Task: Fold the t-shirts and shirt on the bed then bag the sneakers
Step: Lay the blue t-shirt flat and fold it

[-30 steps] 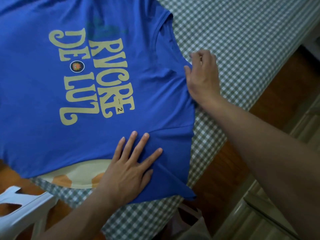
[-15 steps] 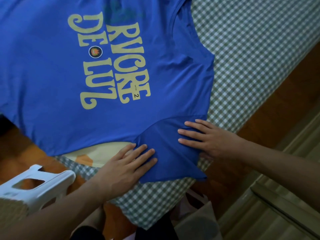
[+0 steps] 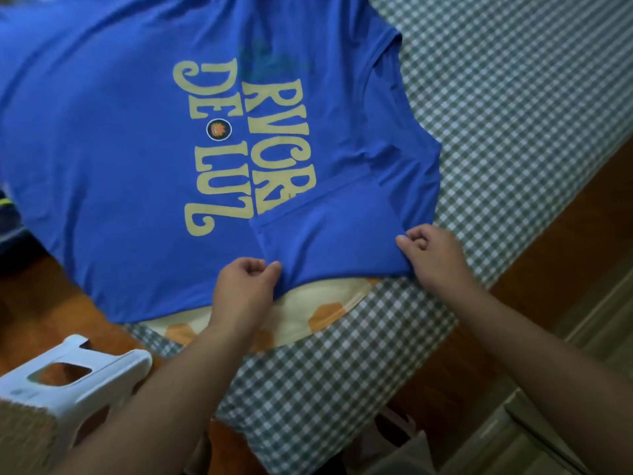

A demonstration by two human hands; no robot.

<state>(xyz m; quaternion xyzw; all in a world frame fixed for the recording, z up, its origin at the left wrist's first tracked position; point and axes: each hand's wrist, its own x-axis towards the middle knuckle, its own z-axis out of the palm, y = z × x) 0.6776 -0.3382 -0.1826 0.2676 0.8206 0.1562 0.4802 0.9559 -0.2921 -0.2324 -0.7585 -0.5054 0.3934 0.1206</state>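
Note:
A blue t-shirt (image 3: 130, 159) with pale yellow lettering lies flat on the bed, its near sleeve (image 3: 329, 231) folded over the chest and covering the end of the print. My left hand (image 3: 248, 286) pinches the near edge of the shirt at the sleeve's left corner. My right hand (image 3: 433, 253) pinches the folded edge at the sleeve's right corner. A cream and orange garment (image 3: 329, 311) shows from under the blue shirt's near edge. No sneakers can be made out.
The bed has a green and white checked sheet (image 3: 513, 114), and its corner points towards me. A white plastic stool (image 3: 68, 382) stands at lower left on the wooden floor (image 3: 565, 217). A dark item (image 3: 8, 217) lies at the left edge.
Both hands lay flat on the near sleeve half a second ago. Now they pinch its two corners, and the sleeve lies folded over the chest, covering the end of the lettering.

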